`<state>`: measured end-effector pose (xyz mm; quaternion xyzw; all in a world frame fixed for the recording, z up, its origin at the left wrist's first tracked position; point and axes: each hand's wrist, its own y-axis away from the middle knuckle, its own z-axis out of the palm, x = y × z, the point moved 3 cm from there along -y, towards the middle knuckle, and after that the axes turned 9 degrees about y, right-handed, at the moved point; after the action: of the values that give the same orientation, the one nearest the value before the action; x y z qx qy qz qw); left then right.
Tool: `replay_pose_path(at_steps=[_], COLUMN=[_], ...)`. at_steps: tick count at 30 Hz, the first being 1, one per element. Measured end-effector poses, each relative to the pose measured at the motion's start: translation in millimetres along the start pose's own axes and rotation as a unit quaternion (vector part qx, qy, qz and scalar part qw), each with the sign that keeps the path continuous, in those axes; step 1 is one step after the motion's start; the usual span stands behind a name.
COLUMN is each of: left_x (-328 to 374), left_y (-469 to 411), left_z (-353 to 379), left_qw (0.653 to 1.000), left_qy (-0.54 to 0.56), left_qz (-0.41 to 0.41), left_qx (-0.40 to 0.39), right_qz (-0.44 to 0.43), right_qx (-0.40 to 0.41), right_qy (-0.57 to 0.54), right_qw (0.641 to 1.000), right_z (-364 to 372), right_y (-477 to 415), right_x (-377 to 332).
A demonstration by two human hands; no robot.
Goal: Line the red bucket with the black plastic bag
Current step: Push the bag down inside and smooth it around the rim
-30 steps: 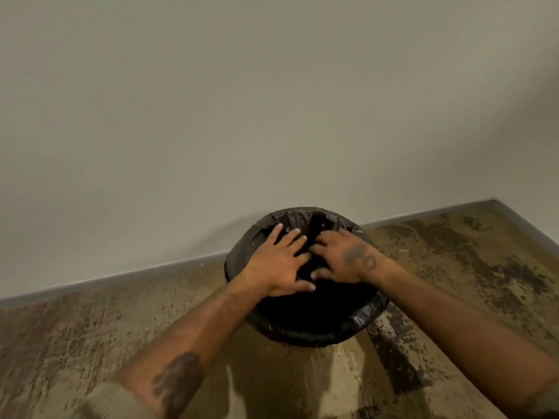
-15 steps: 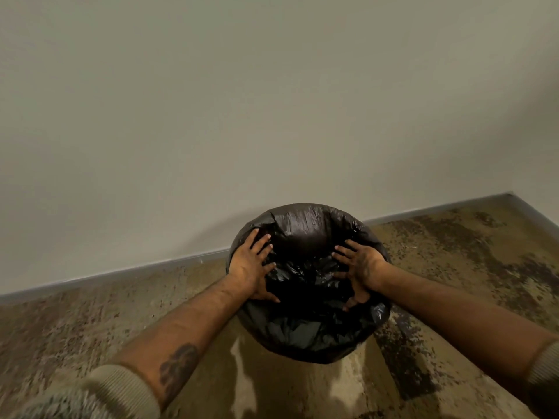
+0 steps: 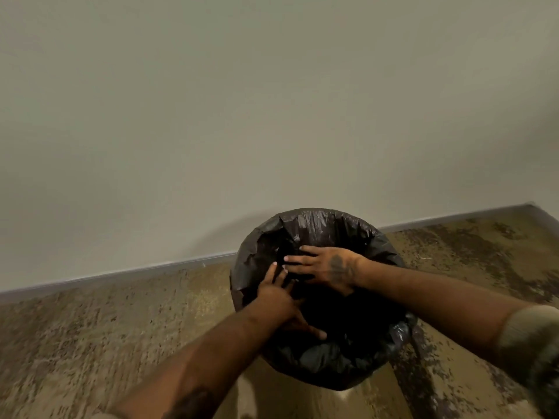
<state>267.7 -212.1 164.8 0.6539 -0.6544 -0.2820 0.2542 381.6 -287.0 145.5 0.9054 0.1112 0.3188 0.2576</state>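
Observation:
The black plastic bag (image 3: 320,231) covers the bucket completely, draped over its rim and down its sides, so no red shows. The bucket stands on the floor close to the wall. My left hand (image 3: 281,300) reaches into the opening from the near left, fingers spread flat against the bag's inside. My right hand (image 3: 325,266) comes in from the right, palm down with fingers extended toward the left, just above and past the left hand. Both press on the plastic inside the opening rather than gripping it.
A plain pale wall (image 3: 272,101) rises directly behind the bucket, with a grey baseboard (image 3: 121,275) along its foot. The floor (image 3: 90,343) is worn, mottled brown with dark stains on the right (image 3: 472,255).
My hands have moved from the bag's left and right rim back toward the middle of the opening, close together. The view has shifted so the bucket sits further right.

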Motion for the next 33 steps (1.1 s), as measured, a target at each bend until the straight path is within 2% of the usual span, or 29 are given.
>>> replay_pose_path(at_steps=[2,5,8,11,14,15,17,19,20,23,25,29,31,33], left_x=[2.2,1.4,-7.0,-12.6,-11.9,-11.9,-13.7,-19.3,-20.7,-27.3,-36.8,-58.4,-61.8,-58.5], left_y=[-2.2,-5.2,1.3,4.0,9.1,11.7,18.3,19.7,18.4,5.4,-4.9,-13.3,-10.9,-7.2], left_z=[11.8,27.7,26.4,15.9,-2.5,-11.8,-36.6,-55.6,-58.8,-51.1,-39.7,-24.9,-23.9,-29.3], left_qw=[0.999,0.997,0.994,0.994,0.997,0.996,0.987,0.972,0.968,0.966,0.959,0.948,0.946,0.952], left_qy=[-0.016,0.066,0.001,0.012,0.057,0.083,0.103,0.06,0.021,-0.135,-0.201,-0.268,-0.28,-0.246], left_qz=[-0.009,-0.024,-0.064,-0.066,-0.013,0.012,0.059,0.063,0.058,0.02,-0.002,-0.035,-0.04,-0.027], left_qx=[-0.03,-0.027,-0.089,-0.091,-0.048,-0.013,0.106,0.217,0.242,0.221,0.199,0.17,0.158,0.18], right_qz=[-0.012,0.007,0.001,0.017,0.08,0.104,0.136,0.136,0.13,0.109,0.104,0.238,0.23,0.149], right_qx=[-0.029,-0.058,-0.084,-0.108,-0.081,-0.059,-0.024,-0.046,-0.083,-0.221,-0.273,-0.239,-0.266,-0.322], right_qy=[0.043,0.065,0.089,0.055,-0.071,-0.109,-0.202,-0.303,-0.345,-0.389,-0.39,-0.49,-0.47,-0.402], right_qw=[0.999,0.996,0.993,0.993,0.991,0.987,0.97,0.942,0.926,0.888,0.873,0.804,0.81,0.844], right_z=[15.0,31.0,42.5,38.7,15.6,7.2,-6.5,-12.3,-11.8,-5.9,6.8,26.1,17.0,-1.4], right_y=[-13.9,-21.1,-15.3,-2.9,13.7,18.8,30.6,40.5,43.5,44.3,52.7,94.6,95.3,77.9], right_x=[-0.1,10.9,16.7,16.8,21.2,23.3,20.3,4.5,-7.2,-39.8,-54.9,-53.4,-50.6,-49.6])
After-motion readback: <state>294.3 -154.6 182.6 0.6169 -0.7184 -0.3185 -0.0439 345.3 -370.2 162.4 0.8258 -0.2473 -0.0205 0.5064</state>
